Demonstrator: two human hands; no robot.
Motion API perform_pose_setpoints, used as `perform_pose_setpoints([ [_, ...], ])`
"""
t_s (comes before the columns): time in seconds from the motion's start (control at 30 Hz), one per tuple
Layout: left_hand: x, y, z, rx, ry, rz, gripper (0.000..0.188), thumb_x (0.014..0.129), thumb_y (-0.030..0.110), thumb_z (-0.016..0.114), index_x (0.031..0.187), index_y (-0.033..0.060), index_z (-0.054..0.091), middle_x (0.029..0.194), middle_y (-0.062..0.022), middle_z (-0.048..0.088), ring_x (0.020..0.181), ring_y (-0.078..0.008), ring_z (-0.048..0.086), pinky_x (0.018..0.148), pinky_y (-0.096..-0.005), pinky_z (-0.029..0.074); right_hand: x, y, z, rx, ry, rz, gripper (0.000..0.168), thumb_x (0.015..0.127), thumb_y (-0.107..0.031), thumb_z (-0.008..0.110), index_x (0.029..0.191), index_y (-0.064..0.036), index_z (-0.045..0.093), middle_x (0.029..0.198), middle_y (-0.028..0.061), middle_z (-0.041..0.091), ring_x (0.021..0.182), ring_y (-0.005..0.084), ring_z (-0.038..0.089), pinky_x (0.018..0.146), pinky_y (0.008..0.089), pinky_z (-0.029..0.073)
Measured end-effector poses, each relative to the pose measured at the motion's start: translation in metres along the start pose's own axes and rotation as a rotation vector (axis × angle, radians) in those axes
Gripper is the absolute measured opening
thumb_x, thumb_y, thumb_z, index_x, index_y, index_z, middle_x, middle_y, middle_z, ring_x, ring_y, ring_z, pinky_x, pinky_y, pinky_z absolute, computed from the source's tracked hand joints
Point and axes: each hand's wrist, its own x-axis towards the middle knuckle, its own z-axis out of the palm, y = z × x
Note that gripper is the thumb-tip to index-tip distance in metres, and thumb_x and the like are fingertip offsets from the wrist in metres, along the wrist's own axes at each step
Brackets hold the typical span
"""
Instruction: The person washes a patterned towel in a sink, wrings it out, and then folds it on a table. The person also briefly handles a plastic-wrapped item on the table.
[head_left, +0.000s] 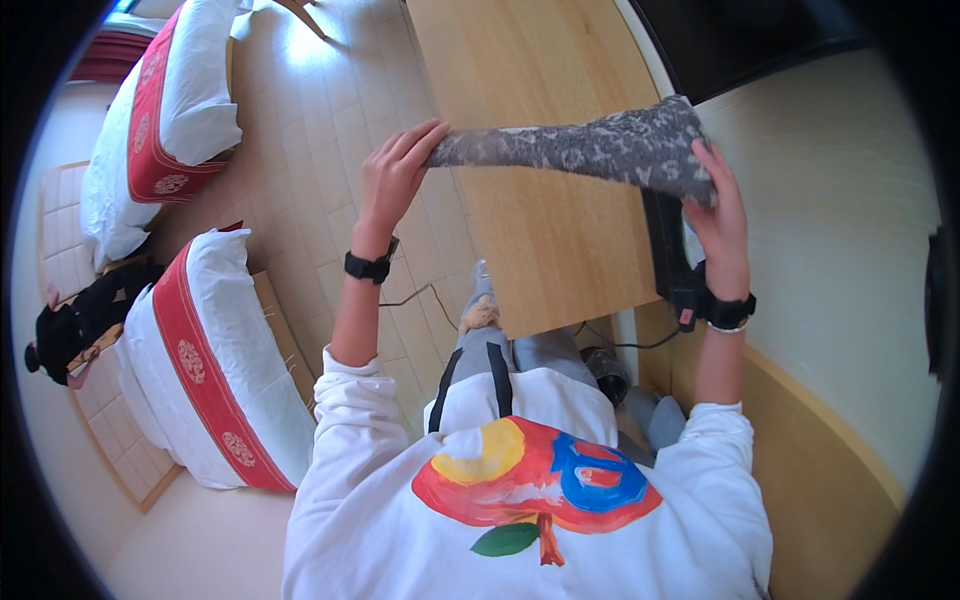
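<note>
A mottled grey, fuzzy cloth (570, 150) is stretched between my two hands, above a light wooden desk (555, 247). My left hand (401, 169) grips its narrow end, over the desk's left edge. At the cloth's wider end, near the wall, my right hand (716, 202) holds the corner with the thumb and fingers. The cloth spans the desk's width and looks folded or bunched towards the left. Whether its underside touches the desk cannot be seen.
A dark screen (750, 37) stands at the wall side. Cables (637, 346) hang by the desk's near edge. Two beds with white bedding (247, 360) and red runners (202, 360) are at the left. A person in black (82, 322) is between them.
</note>
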Motion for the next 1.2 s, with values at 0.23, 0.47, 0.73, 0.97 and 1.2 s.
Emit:
perform_pose_setpoints([
  [0.23,-0.162,0.029,0.046,-0.105,-0.406,-0.369,0.062,0.078,-0.004,0.056,0.132,0.0268,0.056,0.136,-0.0072,0.053,0.110,-0.0287,0.060,0.081,-0.0377,0.055,-0.037,0.151,-0.107,-0.328,-0.125,0.154,0.035,0.095,-0.017,0.060,0.125,-0.003,0.050,0.114,0.0037,0.061,0.101,0.0098,0.057,0.089,0.0263,0.046],
  [0.47,-0.220,0.039,0.123,-0.917,-0.316,-1.107,0.059,0.081,-0.012,0.034,0.126,0.0149,0.061,0.114,-0.0079,0.065,0.100,-0.0211,0.064,0.082,-0.0314,0.053,-0.035,0.280,-0.189,-0.489,0.061,0.154,0.030,0.091,-0.011,0.063,0.117,0.002,0.056,0.102,0.0041,0.065,0.086,0.0097,0.061,0.076,0.0253,0.048],
  [0.73,-0.218,0.051,0.108,-1.291,0.041,-1.539,0.040,0.081,-0.003,0.040,0.113,0.0012,0.063,0.104,-0.0082,0.064,0.091,-0.0168,0.065,0.081,-0.0328,0.056,-0.047,0.177,-0.006,-1.022,0.003,-0.115,0.043,0.085,-0.020,0.067,0.123,-0.003,0.055,0.087,0.0161,0.069,0.075,0.0227,0.068,0.067,0.0358,0.051],
  [0.97,-0.208,0.063,0.093,-1.407,0.150,-1.530,0.027,0.093,0.019,0.049,0.111,0.0013,0.057,0.098,-0.0086,0.063,0.086,-0.0170,0.066,0.078,-0.0346,0.058,-0.050,0.256,0.057,-0.989,-0.448,-0.152,0.060,0.082,-0.026,0.069,0.134,-0.004,0.047,0.119,0.0192,0.059,0.103,0.0330,0.060,0.089,0.0404,0.047],
  [1.2,-0.194,0.061,0.111,-1.131,0.067,-1.540,0.023,0.084,0.008,0.067,0.103,0.0052,0.053,0.094,-0.0075,0.063,0.079,-0.0166,0.066,0.066,-0.0295,0.058,-0.047,0.282,0.007,-1.566,-0.476,-0.403,0.081,0.075,-0.014,0.071,0.146,-0.019,0.035,0.156,0.0127,0.019,0.143,0.0350,0.019,0.111,0.0542,0.024],
])
